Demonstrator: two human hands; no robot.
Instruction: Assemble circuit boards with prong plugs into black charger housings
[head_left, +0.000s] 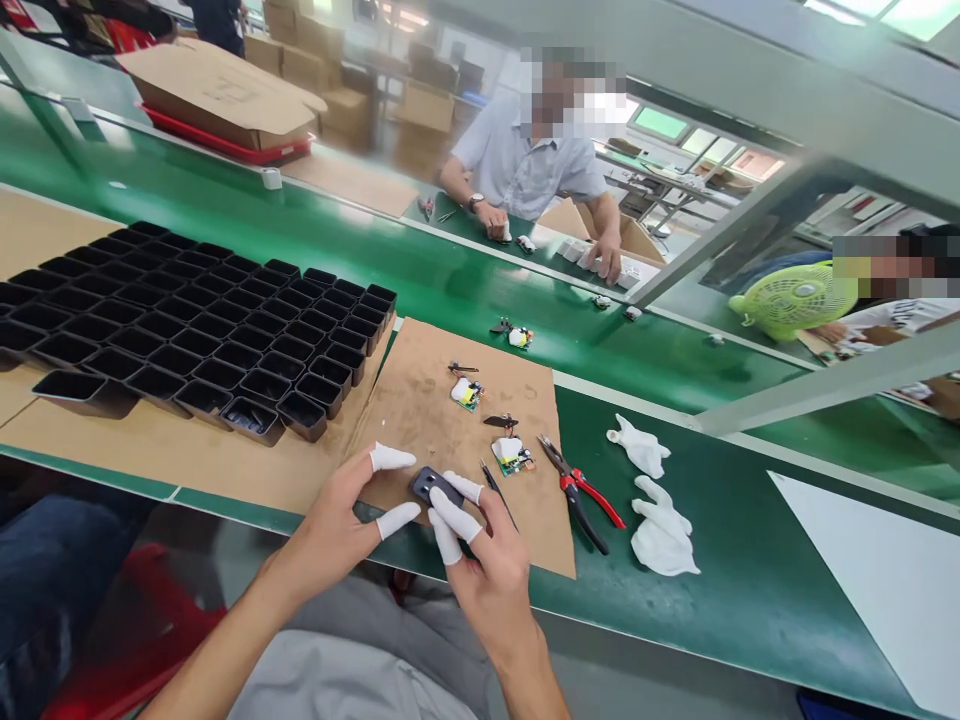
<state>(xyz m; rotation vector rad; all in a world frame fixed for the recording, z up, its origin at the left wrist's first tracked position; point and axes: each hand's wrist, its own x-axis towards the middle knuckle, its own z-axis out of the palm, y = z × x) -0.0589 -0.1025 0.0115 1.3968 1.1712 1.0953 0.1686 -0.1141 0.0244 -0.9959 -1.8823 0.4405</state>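
Observation:
My right hand [480, 540], with white finger cots on its fingertips, grips a small black plastic housing [437, 487] above the cardboard's front edge. To its left, my left hand [352, 515] has its thumb and forefinger spread, both in white cots, apart from the housing. Beyond the hands, two small circuit boards, a nearer one [513, 455] and a farther one [468, 393], lie on the cardboard sheet [420, 350] with small black parts beside them. Black tweezers [498, 492] rest close to my right hand. Red-and-black pliers [579, 492] lie across the cardboard's right edge.
Rows of black plastic cases [247, 330] cover the left bench. White gloves [660, 530] lie right of the pliers, near a white sheet [862, 590]. Across the green belt [450, 290], carrying another board [519, 338], a co-worker [525, 165] handles small parts. A green fan [802, 298] stands at right.

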